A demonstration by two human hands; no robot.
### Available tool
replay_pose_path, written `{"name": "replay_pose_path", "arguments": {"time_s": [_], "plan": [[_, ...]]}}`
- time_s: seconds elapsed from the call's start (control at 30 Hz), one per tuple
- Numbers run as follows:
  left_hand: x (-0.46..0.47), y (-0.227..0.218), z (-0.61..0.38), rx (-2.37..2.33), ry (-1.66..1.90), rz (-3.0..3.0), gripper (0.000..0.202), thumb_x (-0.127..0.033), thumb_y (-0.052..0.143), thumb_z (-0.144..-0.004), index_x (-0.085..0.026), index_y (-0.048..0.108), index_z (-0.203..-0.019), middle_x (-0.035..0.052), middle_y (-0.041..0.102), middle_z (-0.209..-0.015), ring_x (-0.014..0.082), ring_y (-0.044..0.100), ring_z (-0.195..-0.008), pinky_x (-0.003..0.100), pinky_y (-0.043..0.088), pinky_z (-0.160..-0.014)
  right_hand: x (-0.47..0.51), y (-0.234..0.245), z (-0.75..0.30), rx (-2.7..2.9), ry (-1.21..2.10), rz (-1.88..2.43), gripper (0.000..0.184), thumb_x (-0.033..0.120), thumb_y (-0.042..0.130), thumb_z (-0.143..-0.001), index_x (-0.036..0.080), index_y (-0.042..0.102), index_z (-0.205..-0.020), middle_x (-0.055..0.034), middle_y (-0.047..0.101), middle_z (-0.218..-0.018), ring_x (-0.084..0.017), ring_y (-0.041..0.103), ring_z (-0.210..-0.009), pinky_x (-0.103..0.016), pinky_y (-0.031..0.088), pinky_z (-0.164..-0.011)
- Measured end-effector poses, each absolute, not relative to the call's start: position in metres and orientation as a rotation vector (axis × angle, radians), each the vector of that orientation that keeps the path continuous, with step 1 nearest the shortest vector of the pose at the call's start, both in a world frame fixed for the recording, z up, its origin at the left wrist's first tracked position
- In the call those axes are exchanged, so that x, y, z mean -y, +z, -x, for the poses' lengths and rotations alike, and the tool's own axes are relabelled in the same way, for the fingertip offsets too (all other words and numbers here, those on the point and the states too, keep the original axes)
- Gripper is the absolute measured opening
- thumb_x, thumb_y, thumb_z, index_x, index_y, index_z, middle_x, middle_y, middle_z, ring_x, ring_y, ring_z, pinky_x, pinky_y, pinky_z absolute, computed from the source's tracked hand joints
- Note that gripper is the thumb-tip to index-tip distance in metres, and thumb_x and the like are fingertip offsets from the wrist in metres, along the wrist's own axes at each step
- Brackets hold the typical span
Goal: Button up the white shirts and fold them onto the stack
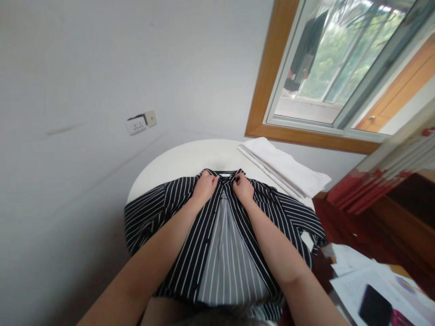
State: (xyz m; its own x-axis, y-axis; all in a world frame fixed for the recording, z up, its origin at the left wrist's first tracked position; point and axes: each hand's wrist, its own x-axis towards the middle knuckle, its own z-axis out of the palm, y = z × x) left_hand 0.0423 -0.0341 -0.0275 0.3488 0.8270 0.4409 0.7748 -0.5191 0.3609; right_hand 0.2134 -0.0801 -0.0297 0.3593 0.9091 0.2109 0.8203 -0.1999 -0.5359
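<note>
A black shirt with white stripes (190,244) lies face up and unbuttoned on a round white table (183,160), its grey inner side showing down the middle. My left hand (205,186) is closed on the left side of the collar. My right hand (243,186) pinches the right side of the collar. Both hands sit close together at the top of the shirt's front opening.
A folded white cloth (283,166) lies on the table's far right, under a wood-framed window (272,90). A wall socket (137,123) is on the grey wall. Papers (356,276) and a dark phone (375,307) lie at the lower right, beside red-and-cream curtains (380,176).
</note>
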Motion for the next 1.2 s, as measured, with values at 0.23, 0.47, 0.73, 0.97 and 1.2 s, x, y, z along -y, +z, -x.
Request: {"name": "replay_pose_path", "arguments": {"time_s": [0.23,0.47,0.73,0.97,1.2], "plan": [[0.036,-0.035,-0.048,-1.469,0.766,-2.661,0.030,-0.013,0.048,-0.089,-0.015,0.069,-0.110,0.0111,0.058,-0.104,0.0243,0.057,-0.103,0.035,0.048,-0.094,0.074,-0.038,-0.214,1.739,0.114,1.743,0.029,0.022,0.050,-0.091,0.023,0.064,-0.116,-0.0009,0.068,-0.089,-0.017,0.062,-0.084,-0.027,0.045,-0.079],[0.025,-0.047,-0.057,-1.438,0.813,-2.618,0.032,-0.011,0.045,-0.089,-0.014,0.065,-0.114,0.0123,0.060,-0.107,0.0243,0.057,-0.108,0.037,0.046,-0.100,0.070,-0.039,-0.213,1.905,0.182,1.687,0.041,0.021,0.052,-0.089,0.024,0.063,-0.129,-0.0018,0.070,-0.091,-0.018,0.063,-0.087,-0.028,0.046,-0.085],[0.023,-0.042,-0.062,-1.453,0.747,-2.576,0.031,-0.013,0.046,-0.090,-0.014,0.064,-0.115,0.0124,0.060,-0.108,0.0236,0.059,-0.104,0.034,0.048,-0.094,0.070,-0.034,-0.211,1.833,0.258,1.735,0.028,0.023,0.052,-0.085,0.026,0.064,-0.110,0.0024,0.065,-0.078,-0.017,0.059,-0.073,-0.026,0.043,-0.071],[0.025,-0.033,-0.072,-1.583,0.624,-2.583,0.025,-0.017,0.043,-0.094,-0.014,0.064,-0.106,0.0140,0.060,-0.107,0.0244,0.061,-0.100,0.034,0.048,-0.088,0.059,-0.037,-0.213,1.701,0.309,1.660,0.015,0.030,0.049,-0.090,0.022,0.062,-0.086,0.0025,0.061,-0.074,-0.015,0.056,-0.071,-0.025,0.040,-0.070],[0.025,-0.034,-0.073,-1.619,0.633,-2.580,0.020,-0.026,0.049,-0.095,-0.015,0.063,-0.104,0.0132,0.062,-0.109,0.0260,0.062,-0.101,0.034,0.050,-0.085,0.041,-0.057,-0.220,1.466,0.492,1.528,0.010,0.023,0.062,-0.080,0.021,0.056,-0.088,0.0058,0.060,-0.071,-0.013,0.058,-0.068,-0.026,0.046,-0.073]]}}
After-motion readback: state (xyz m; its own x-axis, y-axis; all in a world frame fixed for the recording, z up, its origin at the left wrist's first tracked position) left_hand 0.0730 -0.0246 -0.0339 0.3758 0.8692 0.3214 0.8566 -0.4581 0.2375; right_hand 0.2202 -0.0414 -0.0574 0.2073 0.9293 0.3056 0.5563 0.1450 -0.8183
